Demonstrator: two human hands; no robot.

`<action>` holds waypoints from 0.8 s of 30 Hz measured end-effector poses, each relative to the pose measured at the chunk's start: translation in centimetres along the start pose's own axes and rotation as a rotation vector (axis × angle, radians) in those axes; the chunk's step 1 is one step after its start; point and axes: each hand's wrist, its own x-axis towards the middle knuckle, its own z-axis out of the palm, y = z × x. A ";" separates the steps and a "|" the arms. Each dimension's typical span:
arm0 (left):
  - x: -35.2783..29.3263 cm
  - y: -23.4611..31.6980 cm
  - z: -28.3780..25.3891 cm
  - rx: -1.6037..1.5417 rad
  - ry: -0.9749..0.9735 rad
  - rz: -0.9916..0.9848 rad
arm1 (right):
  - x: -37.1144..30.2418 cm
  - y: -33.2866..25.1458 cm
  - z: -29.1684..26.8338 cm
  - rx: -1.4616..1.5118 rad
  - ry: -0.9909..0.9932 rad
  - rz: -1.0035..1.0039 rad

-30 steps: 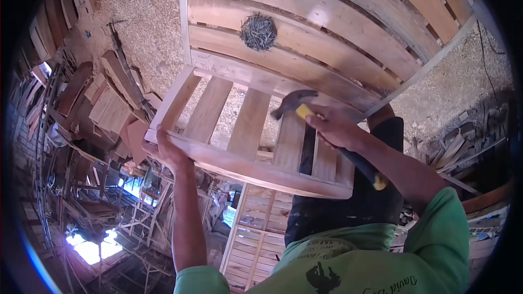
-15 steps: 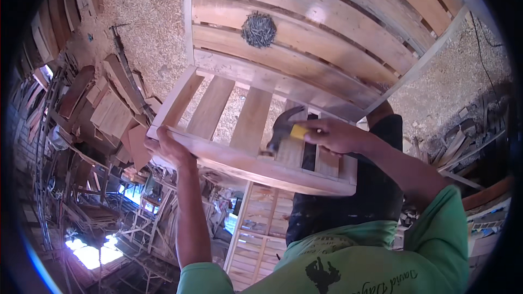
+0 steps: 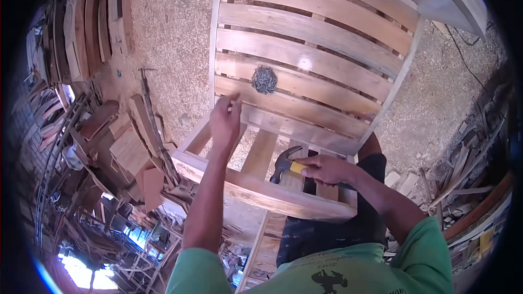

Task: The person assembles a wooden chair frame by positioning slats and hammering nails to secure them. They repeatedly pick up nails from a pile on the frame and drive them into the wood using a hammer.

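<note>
My right hand [image 3: 326, 169] is closed around the yellow handle of a claw hammer [image 3: 282, 164]. The dark hammer head sits over the slats of a wooden frame end panel [image 3: 289, 198]. Above the panel's left side, my left hand [image 3: 225, 118] reaches forward with fingers apart, and I see nothing in it. A little ahead and to its right, a pile of nails [image 3: 265, 80] lies on the pale slats of a wooden bed frame [image 3: 305, 38]. The slatted end panel joins this frame along its near edge.
Stacked boards [image 3: 90, 16] stand at the far left. Wood offcuts [image 3: 131, 149] and a long bar clamp [image 3: 150, 103] lie nearer on the left. Sawdust covers the floor [image 3: 169, 27]. Scrap wood [image 3: 463, 163] is heaped at the right, and a dark cable [image 3: 463, 54] trails nearby.
My left hand has let go of the panel's left corner and moved forward toward the nails. My right hand keeps the hammer over the panel. The view has shifted.
</note>
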 end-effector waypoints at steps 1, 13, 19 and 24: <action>1.7 -0.5 1.8 -0.028 0.076 0.016 | -0.5 0.5 0.1 0.047 0.071 0.006; 10.2 -0.4 7.9 -0.363 0.122 -0.394 | -4.1 4.9 -1.6 0.341 0.513 -0.025; 8.1 4.4 3.3 -0.176 0.066 0.014 | -3.0 4.2 -0.6 -0.038 0.678 -0.135; 3.9 3.6 -5.9 0.174 -0.117 0.067 | -0.5 1.7 0.5 -0.189 0.739 -0.212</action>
